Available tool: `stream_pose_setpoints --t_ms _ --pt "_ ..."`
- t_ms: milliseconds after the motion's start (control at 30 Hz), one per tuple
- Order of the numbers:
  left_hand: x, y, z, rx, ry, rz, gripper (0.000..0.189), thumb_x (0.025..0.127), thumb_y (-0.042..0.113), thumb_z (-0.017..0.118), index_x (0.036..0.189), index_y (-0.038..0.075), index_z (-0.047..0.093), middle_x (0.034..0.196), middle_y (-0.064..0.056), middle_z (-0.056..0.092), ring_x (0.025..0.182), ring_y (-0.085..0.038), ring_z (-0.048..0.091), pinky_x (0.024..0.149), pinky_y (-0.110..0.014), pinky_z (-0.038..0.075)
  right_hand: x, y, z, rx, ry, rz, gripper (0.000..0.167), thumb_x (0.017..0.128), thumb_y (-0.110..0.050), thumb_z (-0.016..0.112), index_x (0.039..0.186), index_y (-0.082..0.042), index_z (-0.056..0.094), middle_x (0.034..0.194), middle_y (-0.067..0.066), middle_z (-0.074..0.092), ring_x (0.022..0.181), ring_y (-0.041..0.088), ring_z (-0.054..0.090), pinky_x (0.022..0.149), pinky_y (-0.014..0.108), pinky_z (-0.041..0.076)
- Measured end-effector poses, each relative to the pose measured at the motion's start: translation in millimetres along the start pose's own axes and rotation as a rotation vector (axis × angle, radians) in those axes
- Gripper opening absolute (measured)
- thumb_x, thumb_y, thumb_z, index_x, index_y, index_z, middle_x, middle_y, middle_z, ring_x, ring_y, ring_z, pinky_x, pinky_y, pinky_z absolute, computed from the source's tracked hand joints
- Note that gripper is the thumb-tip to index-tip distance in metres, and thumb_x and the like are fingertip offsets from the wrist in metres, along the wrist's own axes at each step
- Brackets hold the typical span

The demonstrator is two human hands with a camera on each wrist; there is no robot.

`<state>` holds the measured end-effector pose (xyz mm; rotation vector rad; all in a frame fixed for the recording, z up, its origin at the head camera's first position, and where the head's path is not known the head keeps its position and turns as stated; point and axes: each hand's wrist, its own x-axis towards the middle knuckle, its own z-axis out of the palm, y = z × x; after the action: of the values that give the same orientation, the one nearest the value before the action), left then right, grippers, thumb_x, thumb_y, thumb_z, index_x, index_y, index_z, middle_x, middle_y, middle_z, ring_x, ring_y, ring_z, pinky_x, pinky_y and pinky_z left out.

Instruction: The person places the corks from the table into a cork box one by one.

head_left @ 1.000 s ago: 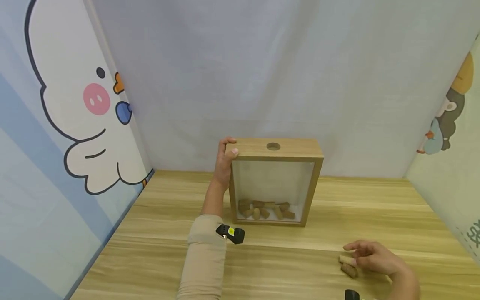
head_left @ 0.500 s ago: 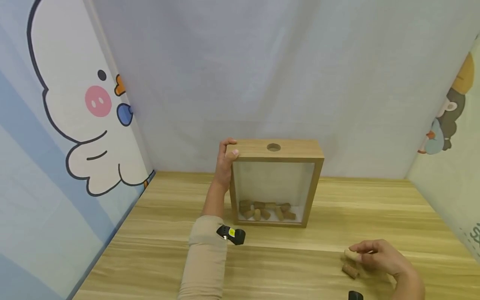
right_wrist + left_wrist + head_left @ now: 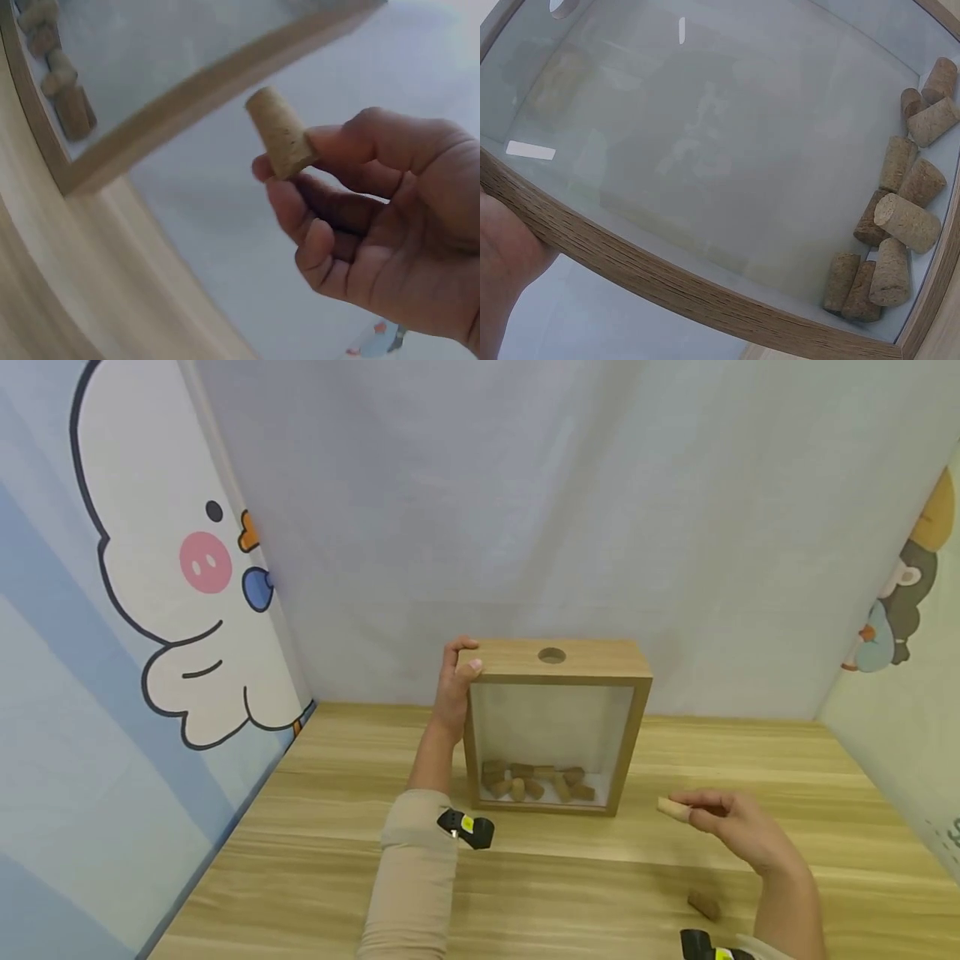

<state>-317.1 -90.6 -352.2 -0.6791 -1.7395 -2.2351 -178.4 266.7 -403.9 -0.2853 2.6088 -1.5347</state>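
Observation:
A wooden frame box (image 3: 637,727) with a clear front stands upright on the table, a round hole (image 3: 552,656) in its top. My left hand (image 3: 453,693) grips its upper left corner, thumb on the front of the top and fingers behind. Several corks (image 3: 907,221) lie along the bottom inside the box. Off the box's lower right side, my right hand (image 3: 742,831) pinches a pale tapered cork (image 3: 279,135) between thumb and fingers, raised above the table. A darker cork (image 3: 703,906) lies on the table below that hand.
The wood-grain table (image 3: 315,860) runs back to a pale curtain (image 3: 420,527). Printed panels with cartoon figures (image 3: 187,635) stand at both sides. Black wrist cameras (image 3: 467,828) sit on the forearms.
My right hand has taken hold of the pale cork, lifted it off the table and carried it forward and left toward the box. My left hand keeps its grip on the box.

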Motion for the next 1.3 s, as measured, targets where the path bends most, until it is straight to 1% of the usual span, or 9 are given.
stream_pose_setpoints --t_ms 133,267,367,533,733,833,1033,1133,1300 --pt "-0.2 -1.4 0.9 -0.011 0.004 -0.005 0.036 0.08 0.031 0.048 0.113 0.02 0.04 0.101 -0.008 0.039 0.064 -0.024 0.042 0.061 -0.04 0.04 11.2 -15.4 7.8 0.062 0.065 -0.061 0.038 0.094 -0.021 0.055 0.122 0.004 0.057 0.124 0.018 0.054 0.112 0.022 0.048 0.091 0.049 0.038" --pt "-1.6 -1.8 1.8 -0.004 0.011 -0.012 0.038 0.079 0.033 0.048 0.113 0.02 0.04 0.106 -0.007 0.037 0.066 -0.023 0.044 0.063 -0.042 0.04 21.3 -31.2 15.7 0.1 0.088 -0.156 0.038 0.096 -0.015 0.051 0.127 0.006 0.051 0.121 0.019 0.053 0.103 0.011 0.05 0.085 0.032 0.042" --pt "-1.7 -2.0 1.7 0.017 0.019 -0.007 0.038 0.079 0.033 0.048 0.113 0.019 0.04 0.11 -0.008 0.036 0.069 -0.024 0.044 0.064 -0.044 0.039 31.2 -45.5 20.2 0.104 0.084 -0.262 0.038 0.095 -0.008 0.048 0.131 0.004 0.047 0.114 0.02 0.053 0.093 0.014 0.053 0.076 0.024 0.044" --pt "1.1 -0.6 1.3 0.067 0.027 0.022 0.04 0.079 0.033 0.046 0.115 0.016 0.04 0.131 -0.009 0.027 0.087 -0.022 0.039 0.077 -0.043 0.034 44.4 -75.9 23.2 0.109 0.062 -0.426 0.042 0.094 -0.001 0.047 0.136 0.001 0.043 0.105 0.017 0.047 0.081 0.019 0.048 0.068 0.024 0.044" --pt "1.1 -1.0 0.9 0.038 0.023 0.002 0.038 0.078 0.033 0.047 0.113 0.019 0.041 0.122 -0.009 0.032 0.072 -0.024 0.043 0.068 -0.047 0.037 51.7 -114.8 22.2 0.09 0.074 -0.534 0.036 0.091 0.001 0.053 0.127 0.002 0.051 0.096 0.015 0.049 0.074 0.018 0.045 0.06 0.024 0.04" --pt "-0.2 -1.5 0.5 0.025 0.019 -0.008 0.037 0.079 0.032 0.048 0.113 0.02 0.04 0.114 -0.009 0.035 0.067 -0.023 0.045 0.065 -0.047 0.039 56.1 -136.2 21.2 0.085 0.116 -0.524 0.034 0.09 -0.001 0.056 0.124 0.003 0.052 0.094 0.015 0.05 0.072 0.017 0.047 0.059 0.025 0.041" --pt "-1.1 -1.7 0.5 0.012 0.013 -0.007 0.037 0.079 0.032 0.048 0.114 0.02 0.04 0.106 -0.009 0.038 0.067 -0.023 0.046 0.064 -0.045 0.04 73.1 -173.7 22.9 0.08 0.229 -0.398 0.037 0.088 -0.012 0.061 0.122 0.0 0.051 0.099 0.013 0.055 0.081 0.02 0.053 0.065 0.026 0.042" --pt "-1.0 -0.7 0.4 -0.002 0.016 0.001 0.037 0.079 0.031 0.048 0.114 0.021 0.04 0.1 -0.01 0.04 0.067 -0.024 0.046 0.064 -0.046 0.04 88.9 -183.7 26.3 0.145 0.25 -0.367 0.04 0.088 -0.012 0.062 0.122 0.001 0.047 0.101 0.013 0.054 0.084 0.019 0.052 0.065 0.025 0.042" --pt "-1.0 0.3 0.9 0.019 0.011 0.01 0.037 0.081 0.029 0.047 0.115 0.018 0.039 0.117 -0.011 0.035 0.073 -0.023 0.044 0.067 -0.044 0.038 113.9 -189.0 31.0 0.305 0.251 -0.325 0.044 0.087 -0.011 0.062 0.126 0.0 0.043 0.103 0.012 0.053 0.085 0.017 0.051 0.067 0.024 0.042"
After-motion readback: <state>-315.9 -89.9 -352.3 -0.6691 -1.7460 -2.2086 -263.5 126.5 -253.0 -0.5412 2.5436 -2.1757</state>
